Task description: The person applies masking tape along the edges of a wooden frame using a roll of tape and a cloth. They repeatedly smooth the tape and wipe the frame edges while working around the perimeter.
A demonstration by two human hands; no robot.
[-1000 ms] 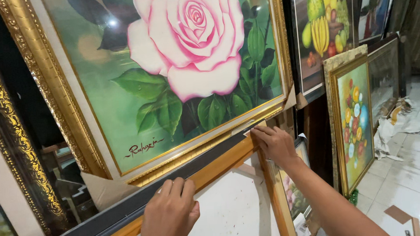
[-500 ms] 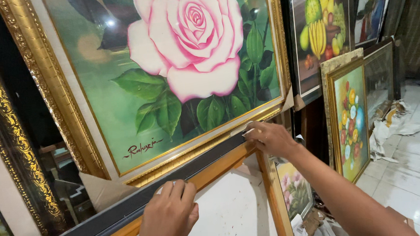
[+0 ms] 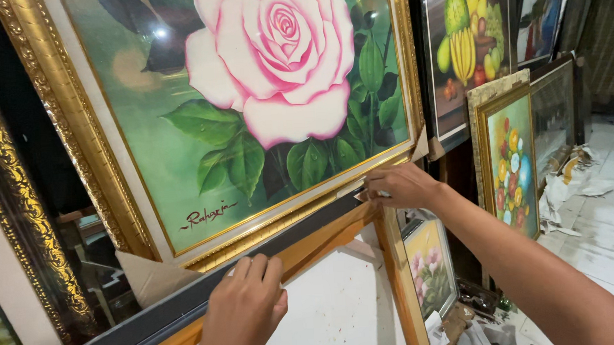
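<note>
From the head view, the left hand (image 3: 244, 310) is pressed flat, grip open, on the long dark strip (image 3: 209, 294) under the gold-framed rose painting (image 3: 249, 106). The right hand (image 3: 401, 185), slid a little further right than before, is pinched shut on the strip's end.

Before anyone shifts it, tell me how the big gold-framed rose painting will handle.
The rose painting looks stiff and probably heavy, given its wide ornate gold moulding. It leans tilted on the dark strip, so a push may slide or tip it. The carved gilding could chip.
</note>
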